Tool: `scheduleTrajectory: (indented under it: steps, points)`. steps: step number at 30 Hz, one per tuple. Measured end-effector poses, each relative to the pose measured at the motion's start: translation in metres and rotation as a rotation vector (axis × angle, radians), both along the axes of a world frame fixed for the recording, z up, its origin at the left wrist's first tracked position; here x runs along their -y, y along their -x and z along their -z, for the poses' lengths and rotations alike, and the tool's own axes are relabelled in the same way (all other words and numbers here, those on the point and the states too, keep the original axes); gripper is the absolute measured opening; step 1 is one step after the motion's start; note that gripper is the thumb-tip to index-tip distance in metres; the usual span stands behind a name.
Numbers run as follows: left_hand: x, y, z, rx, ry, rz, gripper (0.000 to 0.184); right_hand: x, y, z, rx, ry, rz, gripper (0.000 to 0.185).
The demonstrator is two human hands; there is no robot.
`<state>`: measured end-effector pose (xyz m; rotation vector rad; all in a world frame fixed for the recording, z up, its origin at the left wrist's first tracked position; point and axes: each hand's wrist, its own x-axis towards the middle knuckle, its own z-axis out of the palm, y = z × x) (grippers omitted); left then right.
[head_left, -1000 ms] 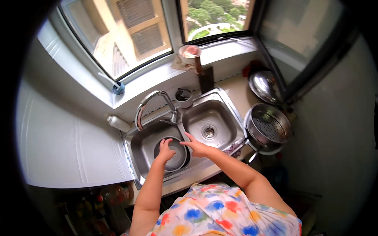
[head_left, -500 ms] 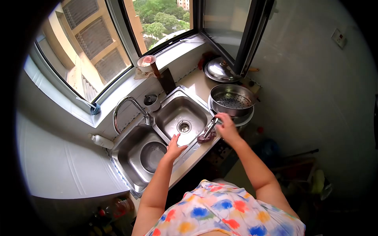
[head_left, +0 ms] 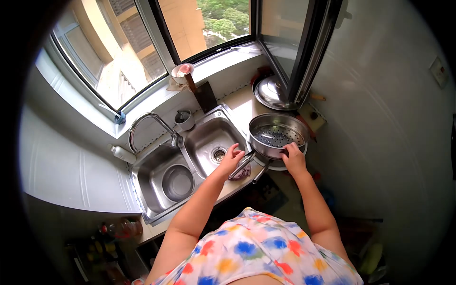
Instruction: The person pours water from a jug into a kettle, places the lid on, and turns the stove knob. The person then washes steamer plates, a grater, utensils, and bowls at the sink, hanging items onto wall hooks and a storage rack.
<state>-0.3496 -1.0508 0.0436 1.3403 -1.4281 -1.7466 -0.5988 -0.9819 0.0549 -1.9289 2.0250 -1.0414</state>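
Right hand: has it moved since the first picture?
Yes: the right hand has moved rightward, from over the sink to the steamer.

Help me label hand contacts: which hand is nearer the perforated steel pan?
Right. The right hand is on the near rim of the perforated steel pan; the left hand is off to its left, beside the sink, apart from the pan.
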Motion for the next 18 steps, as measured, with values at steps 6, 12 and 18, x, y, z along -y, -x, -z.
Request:
scheduleTrajectory:
  steps: [6, 12, 18]
  points:
    - [0.014, 0.044, -0.015, -0.033, -0.191, -0.122, 0.071, 0.006, 0.004, -0.034, 0.028, 0.106, -0.162, 0.023]
    - [0.043, 0.040, -0.007, -0.160, -0.256, -0.259, 0.052, 0.046, -0.004, -0.033, 0.037, 0.161, -0.296, 0.022]
    - [0.076, 0.017, 0.014, -0.226, -0.229, -0.466, 0.051, 0.078, -0.016, -0.029, 0.212, 0.119, -0.406, 0.041]
